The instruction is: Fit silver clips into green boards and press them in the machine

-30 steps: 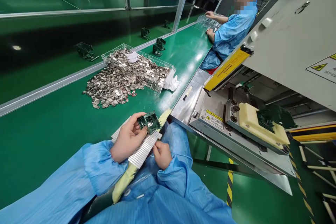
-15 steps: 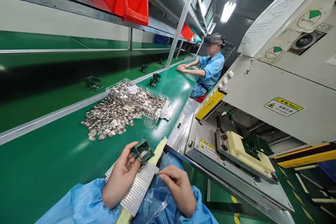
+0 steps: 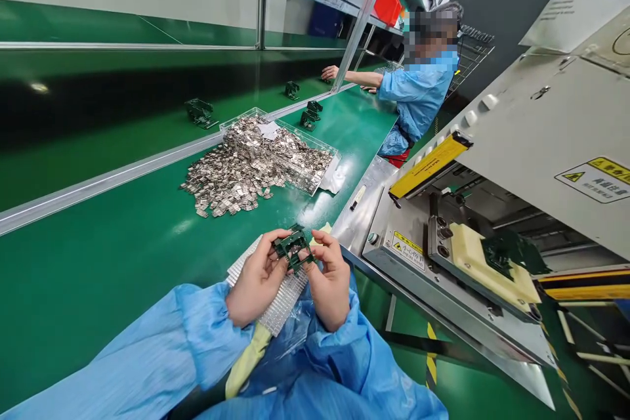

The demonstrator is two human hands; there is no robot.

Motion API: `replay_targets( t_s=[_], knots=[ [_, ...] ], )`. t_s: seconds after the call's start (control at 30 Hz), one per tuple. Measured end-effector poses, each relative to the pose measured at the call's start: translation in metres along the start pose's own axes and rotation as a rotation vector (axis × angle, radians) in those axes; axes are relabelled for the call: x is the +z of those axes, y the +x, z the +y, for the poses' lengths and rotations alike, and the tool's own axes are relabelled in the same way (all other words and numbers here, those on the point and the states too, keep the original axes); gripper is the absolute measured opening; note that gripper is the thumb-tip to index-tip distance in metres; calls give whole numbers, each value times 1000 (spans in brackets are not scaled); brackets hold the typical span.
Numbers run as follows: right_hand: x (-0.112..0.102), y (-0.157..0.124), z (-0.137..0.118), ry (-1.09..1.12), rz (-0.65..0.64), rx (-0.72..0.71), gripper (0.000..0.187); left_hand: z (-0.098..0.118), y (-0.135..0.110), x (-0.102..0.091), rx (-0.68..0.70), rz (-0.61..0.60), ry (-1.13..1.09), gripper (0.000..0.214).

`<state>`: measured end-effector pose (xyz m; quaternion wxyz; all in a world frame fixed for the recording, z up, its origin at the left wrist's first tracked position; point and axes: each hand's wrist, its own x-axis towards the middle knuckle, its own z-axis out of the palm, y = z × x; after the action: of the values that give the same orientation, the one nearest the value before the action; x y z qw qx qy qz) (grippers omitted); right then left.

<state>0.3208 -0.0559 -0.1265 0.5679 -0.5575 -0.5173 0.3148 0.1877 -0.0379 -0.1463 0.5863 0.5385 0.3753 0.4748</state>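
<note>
My left hand (image 3: pixel 256 282) is closed on a dark green plastic frame-like part (image 3: pixel 294 248), held from its left side above the bench edge. The fingers of my right hand (image 3: pixel 331 285) are closed at the part's right edge, thumb on the near side. Whether a small metal piece is also pinched there, I cannot make out. Beneath both hands lies a sheet of silvery metal pieces in rows (image 3: pixel 284 305), partly covered by my left hand. A pale yellow strip (image 3: pixel 249 361) runs under that sheet.
Loose metal pieces (image 3: pixel 231 177) are heaped ahead, spilling from a clear tray (image 3: pixel 327 177). Several similar green parts (image 3: pixel 199 113) stand farther back. At right is a press machine with a cream fixture (image 3: pixel 470 256) and yellow bar (image 3: pixel 430 167). A co-worker (image 3: pixel 418 88) sits beyond.
My right hand has come up from the edge of the metal sheet to the green part, which is now turned and between both hands. The co-worker's one arm has reached leftward. The view has shifted.
</note>
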Motion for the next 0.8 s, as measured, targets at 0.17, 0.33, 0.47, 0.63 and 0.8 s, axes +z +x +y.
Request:
replay_targets(
  t_s=[0.17,0.33,0.47,0.63,0.8],
  knots=[
    [10,-2,1,-113,23,-52,7,1,-1,-1,21,2,52,38],
    [14,-1,1,-116,68,-23,7,1,-2,-1,35,3,107,36],
    [14,1,3,94,30,151,18,1,-3,-3,31,-14,119,35],
    [-6,-2,1,332,-50,182,25,12,-2,-5,-8,-10,94,40],
    [-57,-10,-16,158,-293,-92,67,28,-10,9,-62,-156,281,36]
  ],
)
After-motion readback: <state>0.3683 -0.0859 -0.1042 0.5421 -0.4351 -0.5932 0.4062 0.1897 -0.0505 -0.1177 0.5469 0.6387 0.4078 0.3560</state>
